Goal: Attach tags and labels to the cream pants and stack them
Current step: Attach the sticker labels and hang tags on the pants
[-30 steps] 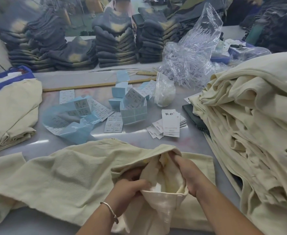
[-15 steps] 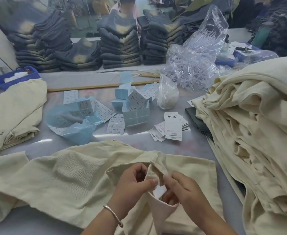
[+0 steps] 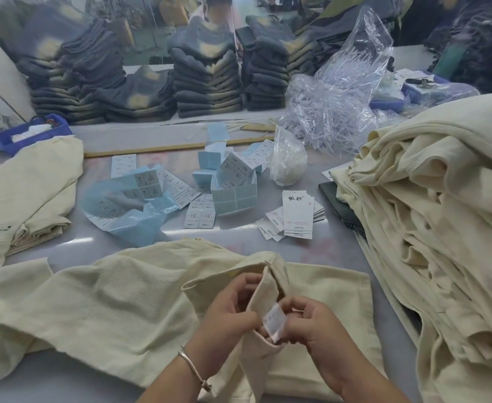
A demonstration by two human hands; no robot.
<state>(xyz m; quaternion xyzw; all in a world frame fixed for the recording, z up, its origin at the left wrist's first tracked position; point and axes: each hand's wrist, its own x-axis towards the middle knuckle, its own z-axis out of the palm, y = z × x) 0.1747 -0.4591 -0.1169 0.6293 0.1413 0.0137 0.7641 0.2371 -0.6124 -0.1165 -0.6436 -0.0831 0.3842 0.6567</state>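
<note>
A pair of cream pants (image 3: pixel 117 303) lies spread across the near side of the table, its waistband lifted at the middle. My left hand (image 3: pixel 227 318) grips the raised waistband fabric from the left. My right hand (image 3: pixel 311 324) pinches a small white label (image 3: pixel 274 318) against the inside of that waistband. White hang tags (image 3: pixel 297 213) lie in a loose pile beyond the pants. Blue and white sticker sheets (image 3: pixel 233 184) are scattered mid-table. A tall heap of cream pants (image 3: pixel 431 216) fills the right side, and a folded cream pair (image 3: pixel 32 193) lies at the left.
A clear bag of plastic tag fasteners (image 3: pixel 340 91) stands at the back right, with a small white bag (image 3: pixel 288 161) before it. A wooden ruler (image 3: pixel 166 148) lies across the table. A blue tray (image 3: pixel 32 132) sits far left. Stacks of dark jeans (image 3: pixel 207 80) line the back.
Both hands drew out of the opened waistband and came together. The white label has come into view and now sits higher, pinched by my right hand.
</note>
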